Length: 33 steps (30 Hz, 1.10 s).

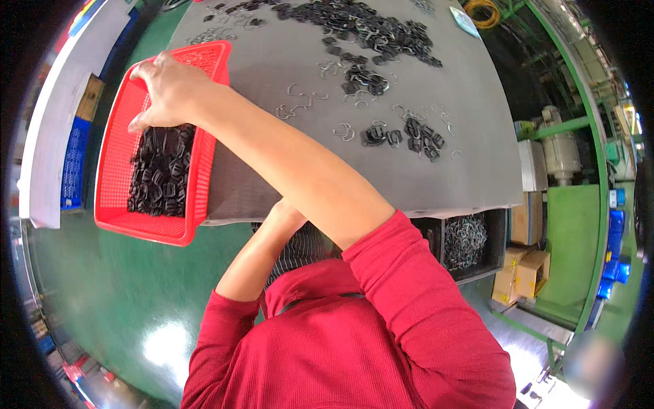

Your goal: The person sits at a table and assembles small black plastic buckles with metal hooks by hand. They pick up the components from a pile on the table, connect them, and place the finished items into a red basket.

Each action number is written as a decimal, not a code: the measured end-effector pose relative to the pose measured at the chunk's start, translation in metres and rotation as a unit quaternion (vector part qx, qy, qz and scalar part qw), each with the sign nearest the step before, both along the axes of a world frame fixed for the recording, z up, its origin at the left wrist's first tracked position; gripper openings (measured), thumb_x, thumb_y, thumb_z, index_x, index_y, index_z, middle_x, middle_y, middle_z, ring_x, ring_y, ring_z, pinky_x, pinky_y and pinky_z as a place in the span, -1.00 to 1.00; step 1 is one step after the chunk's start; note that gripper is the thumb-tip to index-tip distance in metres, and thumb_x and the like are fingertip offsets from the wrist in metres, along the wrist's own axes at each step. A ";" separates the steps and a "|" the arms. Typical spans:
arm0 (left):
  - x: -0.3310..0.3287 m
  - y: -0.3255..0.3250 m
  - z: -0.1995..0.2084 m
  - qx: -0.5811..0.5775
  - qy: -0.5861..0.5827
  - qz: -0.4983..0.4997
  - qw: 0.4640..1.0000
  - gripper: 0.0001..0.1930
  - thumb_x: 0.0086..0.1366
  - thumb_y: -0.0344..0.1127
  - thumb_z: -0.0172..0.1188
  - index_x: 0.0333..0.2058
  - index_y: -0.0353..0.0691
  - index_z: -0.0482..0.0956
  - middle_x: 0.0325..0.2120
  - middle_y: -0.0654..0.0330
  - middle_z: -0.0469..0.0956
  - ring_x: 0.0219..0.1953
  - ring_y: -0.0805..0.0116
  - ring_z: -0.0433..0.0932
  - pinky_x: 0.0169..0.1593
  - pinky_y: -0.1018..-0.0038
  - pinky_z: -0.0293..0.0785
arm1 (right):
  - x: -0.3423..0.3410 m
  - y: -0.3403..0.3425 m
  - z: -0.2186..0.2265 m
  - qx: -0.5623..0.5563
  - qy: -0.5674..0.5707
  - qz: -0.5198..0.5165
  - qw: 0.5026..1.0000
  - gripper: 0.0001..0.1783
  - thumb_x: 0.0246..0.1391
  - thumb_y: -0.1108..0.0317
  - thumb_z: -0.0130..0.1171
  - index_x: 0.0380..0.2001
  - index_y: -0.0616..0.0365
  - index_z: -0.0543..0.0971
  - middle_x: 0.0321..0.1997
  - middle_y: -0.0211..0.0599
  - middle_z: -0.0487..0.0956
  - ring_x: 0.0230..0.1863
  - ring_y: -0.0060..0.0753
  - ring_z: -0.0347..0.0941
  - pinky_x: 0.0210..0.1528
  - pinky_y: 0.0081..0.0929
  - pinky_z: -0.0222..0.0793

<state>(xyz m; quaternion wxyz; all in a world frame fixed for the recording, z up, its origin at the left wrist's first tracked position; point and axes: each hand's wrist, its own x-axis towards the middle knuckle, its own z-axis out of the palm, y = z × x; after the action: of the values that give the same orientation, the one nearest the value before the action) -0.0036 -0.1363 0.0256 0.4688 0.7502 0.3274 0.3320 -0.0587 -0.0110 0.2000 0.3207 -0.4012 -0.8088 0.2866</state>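
A red mesh basket (112, 177) hangs off the left edge of a grey table (477, 163) and holds a heap of small black buckle parts (160, 174). My right hand (167, 88) is stretched across over the basket's far end, palm down with bent fingers; what is under it is hidden. My left hand (283, 211) is at the table's near edge, mostly hidden behind my right forearm. Black buckle parts (368, 31) lie in piles on the table, with silvery wire clips (344, 131) scattered between them.
A dark bin of wire pieces (466, 238) sits under the table's near right corner. Cardboard boxes (521, 273) stand on the green floor at the right, beside a green machine frame (565, 126). Blue and brown boxes (75, 163) sit at the left.
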 end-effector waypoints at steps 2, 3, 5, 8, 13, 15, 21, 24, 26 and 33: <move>0.027 0.016 -0.015 0.098 0.056 -0.038 0.993 -0.60 0.10 -0.25 0.16 -0.08 -0.23 0.42 -0.04 -0.02 0.39 0.00 -0.03 0.35 0.02 0.19 0.31 | 0.048 -0.002 -0.018 0.082 0.090 -0.036 0.992 -0.25 -0.25 -0.01 0.37 0.03 0.09 0.42 0.10 0.00 0.36 0.11 -0.11 0.34 0.10 -0.23 0.31; 0.042 0.025 -0.022 0.217 0.085 -0.013 0.972 -0.61 0.11 -0.24 0.15 -0.08 -0.24 0.42 -0.05 -0.03 0.40 0.00 -0.03 0.35 0.02 0.18 0.32 | 0.083 -0.004 -0.031 0.076 0.089 -0.077 0.990 -0.33 -0.21 0.06 0.35 0.00 0.08 0.45 0.08 -0.03 0.39 0.05 -0.15 0.39 0.07 -0.27 0.34; 0.065 0.042 -0.033 0.270 0.139 0.035 0.952 -0.61 0.11 -0.25 0.16 -0.08 -0.24 0.42 -0.09 0.00 0.39 -0.04 -0.02 0.35 -0.01 0.16 0.34 | 0.152 -0.018 -0.056 0.050 0.061 -0.156 0.985 -0.56 -0.10 0.23 0.29 -0.10 0.08 0.52 -0.02 -0.15 0.48 -0.12 -0.29 0.50 -0.05 -0.40 0.41; 0.101 0.055 -0.014 0.283 0.185 0.048 0.940 -0.58 0.01 -0.34 0.27 -0.10 -0.20 0.45 -0.15 0.12 0.44 -0.11 0.12 0.38 -0.10 0.21 0.42 | 0.278 -0.046 -0.116 -0.065 0.022 -0.326 0.943 -0.71 -0.02 0.36 0.18 -0.15 0.08 0.54 -0.21 -0.30 0.60 -0.18 -0.35 0.54 -0.13 -0.43 0.43; 0.103 0.098 -0.026 0.253 0.176 0.109 0.945 -0.78 0.03 -0.22 0.28 -0.33 -0.15 0.63 -0.40 0.25 0.55 -0.26 0.20 0.47 -0.21 0.35 0.45 | 0.321 -0.082 -0.161 -0.145 -0.247 -0.419 0.861 -0.65 -0.10 0.32 0.22 -0.16 -0.03 0.51 -0.18 -0.22 0.55 -0.12 -0.11 0.48 -0.11 -0.20 0.39; 0.091 0.110 -0.018 0.196 0.171 0.134 0.956 -0.76 0.06 -0.19 0.28 -0.36 -0.21 0.63 -0.46 0.16 0.58 -0.36 0.21 0.52 -0.25 0.38 0.45 | 0.325 -0.078 -0.177 -0.155 -0.214 -0.397 0.879 -0.64 -0.17 0.38 0.27 -0.20 0.02 0.54 -0.23 -0.18 0.57 -0.17 -0.13 0.51 -0.15 -0.23 0.40; 0.042 0.130 0.026 -0.114 0.211 0.139 0.961 -0.64 0.16 -0.05 0.22 -0.51 -0.30 0.58 -0.66 0.25 0.50 -0.56 0.51 0.49 -0.47 0.53 0.38 | 0.346 -0.054 -0.171 -0.246 0.060 -0.382 0.889 -0.71 -0.21 0.45 0.31 -0.30 0.17 0.58 -0.40 -0.27 0.60 -0.36 -0.45 0.51 -0.28 -0.52 0.39; 0.031 0.133 0.015 -0.259 0.020 0.192 0.946 -0.71 0.21 -0.13 0.17 -0.42 -0.30 0.53 -0.42 0.22 0.55 -0.46 0.49 0.52 -0.44 0.55 0.43 | 0.350 -0.058 -0.160 -0.247 0.124 -0.398 0.875 -0.73 -0.21 0.47 0.31 -0.31 0.16 0.59 -0.43 -0.30 0.59 -0.38 -0.53 0.49 -0.31 -0.59 0.37; 0.025 0.133 0.014 -0.385 -0.153 0.137 0.900 -0.80 0.22 -0.22 0.13 -0.37 -0.25 0.49 -0.34 0.21 0.52 -0.40 0.40 0.55 -0.45 0.54 0.46 | 0.359 -0.061 -0.159 -0.276 0.208 -0.384 0.856 -0.74 -0.21 0.49 0.30 -0.33 0.16 0.59 -0.45 -0.34 0.58 -0.40 -0.56 0.47 -0.32 -0.61 0.36; 0.052 0.132 -0.010 -0.316 -0.012 0.120 0.941 -0.71 0.19 -0.20 0.14 -0.19 -0.22 0.42 -0.43 0.14 0.55 -0.39 0.35 0.57 -0.44 0.51 0.42 | 0.373 -0.076 -0.157 -0.249 0.238 -0.449 0.825 -0.75 -0.19 0.51 0.31 -0.34 0.23 0.57 -0.43 -0.41 0.57 -0.41 -0.61 0.44 -0.31 -0.67 0.34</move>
<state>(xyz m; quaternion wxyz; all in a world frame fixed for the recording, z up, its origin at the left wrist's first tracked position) 0.0482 -0.0047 0.0160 0.6423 0.5145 0.4978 0.2739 0.3143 -0.0868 0.0429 0.4856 -0.7054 -0.3394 0.3891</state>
